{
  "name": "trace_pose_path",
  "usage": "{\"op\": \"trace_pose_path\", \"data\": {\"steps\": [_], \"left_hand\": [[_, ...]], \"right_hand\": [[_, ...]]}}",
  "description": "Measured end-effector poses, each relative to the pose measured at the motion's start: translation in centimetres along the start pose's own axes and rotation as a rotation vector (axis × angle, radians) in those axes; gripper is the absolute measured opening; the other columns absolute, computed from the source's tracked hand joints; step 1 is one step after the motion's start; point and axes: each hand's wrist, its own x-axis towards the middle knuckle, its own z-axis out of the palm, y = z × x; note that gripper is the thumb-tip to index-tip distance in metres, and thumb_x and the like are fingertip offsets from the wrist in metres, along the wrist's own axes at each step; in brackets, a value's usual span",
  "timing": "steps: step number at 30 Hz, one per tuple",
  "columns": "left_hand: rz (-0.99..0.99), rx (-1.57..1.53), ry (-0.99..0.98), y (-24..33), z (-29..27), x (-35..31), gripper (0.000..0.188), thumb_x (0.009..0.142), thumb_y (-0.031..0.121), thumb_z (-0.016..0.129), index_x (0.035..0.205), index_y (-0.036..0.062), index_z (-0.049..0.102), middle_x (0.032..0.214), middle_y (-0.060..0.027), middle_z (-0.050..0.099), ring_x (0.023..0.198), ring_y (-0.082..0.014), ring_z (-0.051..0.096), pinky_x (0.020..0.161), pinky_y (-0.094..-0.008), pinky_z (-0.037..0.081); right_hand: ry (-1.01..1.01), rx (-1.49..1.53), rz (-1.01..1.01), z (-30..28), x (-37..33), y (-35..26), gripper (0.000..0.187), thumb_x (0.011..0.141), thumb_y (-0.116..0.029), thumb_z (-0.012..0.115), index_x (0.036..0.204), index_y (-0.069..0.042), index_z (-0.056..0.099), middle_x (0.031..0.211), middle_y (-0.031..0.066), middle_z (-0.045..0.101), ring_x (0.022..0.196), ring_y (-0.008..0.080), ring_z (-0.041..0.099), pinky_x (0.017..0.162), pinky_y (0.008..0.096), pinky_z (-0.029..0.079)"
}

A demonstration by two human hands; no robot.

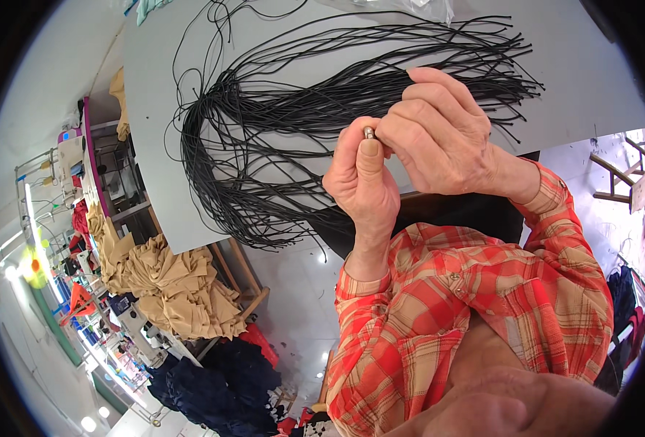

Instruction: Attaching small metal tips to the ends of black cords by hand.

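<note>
Between the thumb and forefinger of my left hand [364, 175] is pinched a small shiny metal piece [369, 133], rounded like a bead. My right hand [439, 135] is closed right beside it, fingertips meeting the left ones; what it pinches, if anything, is hidden. Both hands are raised over the near edge of a grey table. Beneath and beyond them spreads a large bundle of thin black cords [286, 102], gathered at the left, with knotted-looking ends fanned out to the right.
The grey table [570, 80] carries the cords and some clear plastic [402, 7] at its far edge. Tan fabric [177, 284] is heaped at the left, with dark blue cloth [220, 386] below it. A wooden stool [628, 175] stands on the floor to the right.
</note>
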Motion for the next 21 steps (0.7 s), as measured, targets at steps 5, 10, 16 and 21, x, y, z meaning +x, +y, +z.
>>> {"op": "trace_pose_path", "data": {"steps": [5,10,16,21], "left_hand": [[0.081,0.177,0.007,0.1,0.2,-0.3,0.024,0.089,0.015,0.055,0.098,-0.0076,0.058,0.086,-0.0042,0.054,0.069,-0.0086,0.048,0.061,-0.0208,0.040],[0.124,0.258,-0.015,0.1,0.1,-0.2,0.023,0.089,0.014,0.054,0.098,-0.0073,0.058,0.085,-0.0059,0.055,0.070,-0.0099,0.050,0.062,-0.0215,0.042],[0.256,0.578,-0.045,0.9,0.2,0.0,0.019,0.086,0.009,0.057,0.100,-0.0047,0.058,0.082,-0.0073,0.057,0.067,-0.0117,0.050,0.059,-0.0222,0.042],[0.324,0.712,-0.103,1.2,0.4,0.0,0.022,0.084,0.009,0.059,0.103,-0.0037,0.058,0.084,-0.0086,0.058,0.066,-0.0126,0.052,0.058,-0.0229,0.043]], "right_hand": [[0.033,0.029,0.039,0.2,-0.1,-0.2,0.018,0.067,-0.004,0.064,0.083,-0.002,0.055,0.072,0.0061,0.055,0.068,0.0227,0.054,0.077,0.0400,0.048],[-0.013,0.140,0.096,-0.2,-0.2,0.5,0.015,0.071,-0.003,0.065,0.082,-0.003,0.054,0.071,0.0049,0.056,0.067,0.0212,0.055,0.077,0.0399,0.048],[-0.069,0.259,0.149,-0.9,-0.3,0.9,0.016,0.071,-0.001,0.065,0.083,-0.004,0.055,0.072,0.0040,0.058,0.066,0.0207,0.055,0.080,0.0401,0.046],[-0.168,0.486,0.324,-1.1,-0.8,1.1,0.015,0.073,0.001,0.063,0.084,-0.004,0.054,0.073,0.0046,0.057,0.068,0.0205,0.056,0.083,0.0408,0.044]]}}
